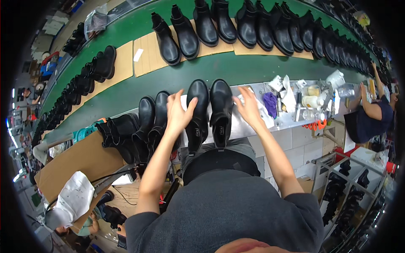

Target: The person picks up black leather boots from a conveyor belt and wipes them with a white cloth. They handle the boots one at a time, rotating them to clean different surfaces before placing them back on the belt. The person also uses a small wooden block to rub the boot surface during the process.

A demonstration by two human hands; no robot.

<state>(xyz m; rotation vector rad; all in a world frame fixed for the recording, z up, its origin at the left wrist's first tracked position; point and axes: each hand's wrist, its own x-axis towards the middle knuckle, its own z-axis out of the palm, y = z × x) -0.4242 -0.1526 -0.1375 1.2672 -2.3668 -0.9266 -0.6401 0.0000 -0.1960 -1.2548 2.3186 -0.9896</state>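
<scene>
Two black ankle boots stand side by side on the bench edge in front of me, toes pointing away. My left hand (pixel 179 111) is beside the left boot (pixel 197 93), thumb and fingers apart, the thumb at the boot's side. On the other side, my right hand (pixel 249 109) is spread next to the right boot (pixel 221 95), fingertips close to its outer side. Whether either hand touches leather is hard to tell. Left of my left hand sits another pair of black boots (pixel 147 110), partly behind my forearm.
Rows of black boots (pixel 251 27) line cardboard strips (pixel 147 50) on the green conveyor belt (pixel 177 76). To the right lie a purple cloth (pixel 270 104), white rags and bottles (pixel 312 101). A co-worker (pixel 369 120) stands far right. A metal rack (pixel 350 185) holds dark footwear.
</scene>
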